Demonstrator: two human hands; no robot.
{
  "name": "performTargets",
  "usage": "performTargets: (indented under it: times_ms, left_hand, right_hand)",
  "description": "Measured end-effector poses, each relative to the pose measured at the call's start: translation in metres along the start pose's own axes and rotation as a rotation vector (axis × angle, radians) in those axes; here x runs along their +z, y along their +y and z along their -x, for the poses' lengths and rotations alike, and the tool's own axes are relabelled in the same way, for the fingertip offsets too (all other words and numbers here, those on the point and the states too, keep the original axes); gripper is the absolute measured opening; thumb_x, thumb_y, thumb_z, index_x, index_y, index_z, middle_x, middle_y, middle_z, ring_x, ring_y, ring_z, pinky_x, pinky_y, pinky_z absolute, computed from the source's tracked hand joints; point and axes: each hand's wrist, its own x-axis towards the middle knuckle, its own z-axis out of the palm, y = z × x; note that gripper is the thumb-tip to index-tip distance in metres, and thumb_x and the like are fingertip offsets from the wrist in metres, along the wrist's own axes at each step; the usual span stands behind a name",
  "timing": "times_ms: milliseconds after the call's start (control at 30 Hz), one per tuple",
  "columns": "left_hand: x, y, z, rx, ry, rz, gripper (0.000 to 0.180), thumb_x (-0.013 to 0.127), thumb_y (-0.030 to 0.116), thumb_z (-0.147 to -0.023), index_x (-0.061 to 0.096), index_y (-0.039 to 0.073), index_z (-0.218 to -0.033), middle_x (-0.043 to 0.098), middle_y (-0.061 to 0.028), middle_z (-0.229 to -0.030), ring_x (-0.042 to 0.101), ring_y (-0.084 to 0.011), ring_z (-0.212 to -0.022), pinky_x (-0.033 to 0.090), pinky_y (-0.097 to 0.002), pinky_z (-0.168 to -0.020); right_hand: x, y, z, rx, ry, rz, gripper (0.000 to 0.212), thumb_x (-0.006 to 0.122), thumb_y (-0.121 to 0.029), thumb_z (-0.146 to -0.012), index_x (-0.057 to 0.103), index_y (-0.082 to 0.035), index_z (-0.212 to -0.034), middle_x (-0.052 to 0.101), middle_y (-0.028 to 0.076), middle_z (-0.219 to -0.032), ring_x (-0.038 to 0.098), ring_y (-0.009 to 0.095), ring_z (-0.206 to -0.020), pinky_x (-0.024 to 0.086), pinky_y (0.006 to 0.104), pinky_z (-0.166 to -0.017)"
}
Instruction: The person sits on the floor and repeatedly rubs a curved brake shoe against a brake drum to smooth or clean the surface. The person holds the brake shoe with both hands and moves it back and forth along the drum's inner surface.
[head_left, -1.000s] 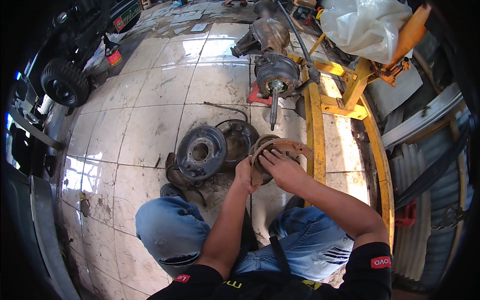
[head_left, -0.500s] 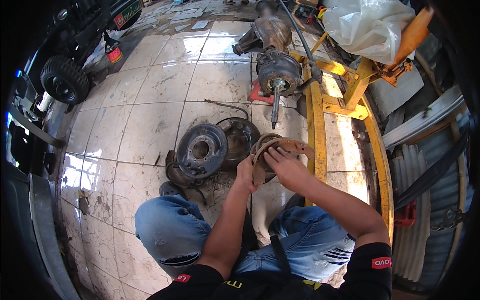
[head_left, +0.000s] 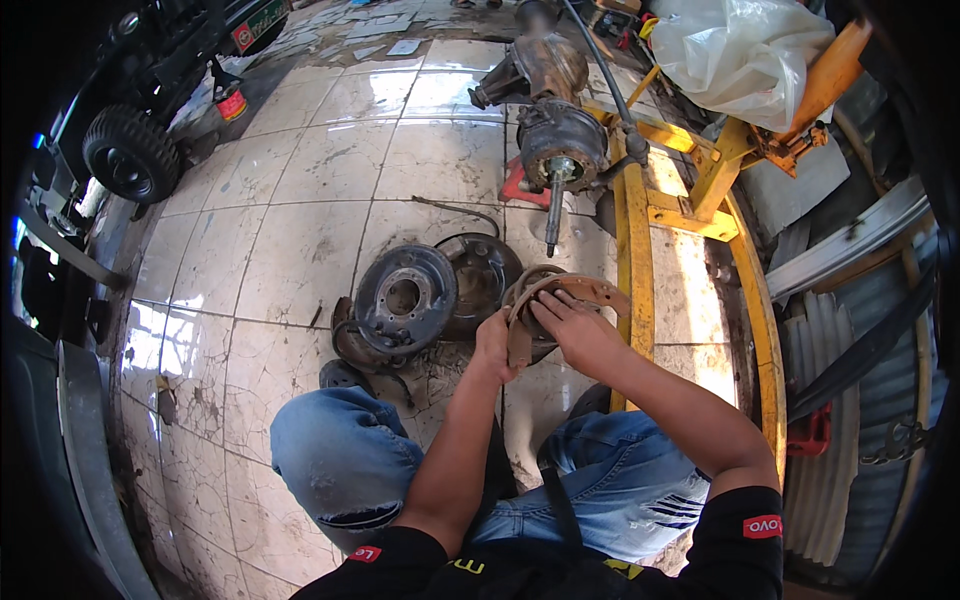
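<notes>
My left hand (head_left: 492, 346) is closed around the near left end of a brown, curved brake shoe (head_left: 597, 290), held up in front of my knees. Across the shoe's inner side lies my right hand (head_left: 580, 332), its fingers bent over the metal; the thumb is hidden. Another curved rim shows just behind the shoe, and I cannot tell whether it is a second shoe. To the left, on the tiles, a round dark brake backing plate (head_left: 430, 278) with a centre hole leans over other parts. A second dark backing plate (head_left: 486, 262) lies behind it.
Ahead stands a rusty axle housing (head_left: 550, 65) with a shaft (head_left: 554, 215) pointing toward me. A yellow metal frame (head_left: 632, 285) runs along my right, with a clear plastic bag (head_left: 740, 60) beyond. A vehicle's wheel (head_left: 130, 155) is at the far left.
The fingers of my right hand have shifted slightly on the brake shoe. The left hand keeps its grip, and the view has moved a little.
</notes>
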Motion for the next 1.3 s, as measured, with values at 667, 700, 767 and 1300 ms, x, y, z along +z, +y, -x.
performTargets:
  times_ms: [667,700,767,1300]
  left_hand:
    - [-0.001,0.001,0.002,-0.015,-0.011,-0.015,0.026,0.041,0.033,-0.098,0.062,0.017,-0.101,0.06,0.0005,-0.081,0.056,-0.0135,-0.054,0.033,-0.0266,-0.031]
    - [-0.001,0.0,0.002,0.004,-0.007,0.011,0.026,0.041,0.034,-0.098,0.062,0.017,-0.101,0.06,0.0004,-0.08,0.056,-0.0134,-0.054,0.033,-0.0266,-0.031]
    - [0.003,-0.001,0.002,0.039,-0.004,0.062,0.027,0.041,0.034,-0.099,0.062,0.017,-0.101,0.06,0.0003,-0.08,0.056,-0.0132,-0.053,0.032,-0.0265,-0.03]
    - [-0.01,-0.005,-0.01,-0.014,-0.005,-0.005,0.027,0.039,0.035,-0.099,0.06,0.019,-0.103,0.06,0.0013,-0.082,0.058,-0.0136,-0.056,0.03,-0.028,-0.03]
  right_hand:
    - [-0.003,-0.012,0.0,-0.002,-0.024,0.013,0.054,0.055,-0.005,-0.086,0.048,-0.003,-0.139,0.047,0.019,-0.145,0.049,0.039,-0.131,0.042,0.0447,-0.109]
    - [-0.004,-0.016,0.0,-0.036,-0.039,0.021,0.054,0.055,-0.006,-0.086,0.048,-0.003,-0.139,0.047,0.019,-0.146,0.049,0.039,-0.131,0.042,0.0446,-0.109]
    - [-0.001,-0.007,-0.002,-0.021,-0.001,-0.024,0.054,0.055,-0.006,-0.086,0.047,-0.003,-0.139,0.047,0.019,-0.145,0.049,0.04,-0.131,0.041,0.0445,-0.11]
    - [-0.006,-0.009,-0.001,-0.033,-0.035,-0.044,0.055,0.055,-0.004,-0.084,0.048,-0.003,-0.138,0.048,0.019,-0.145,0.049,0.04,-0.131,0.043,0.0445,-0.107]
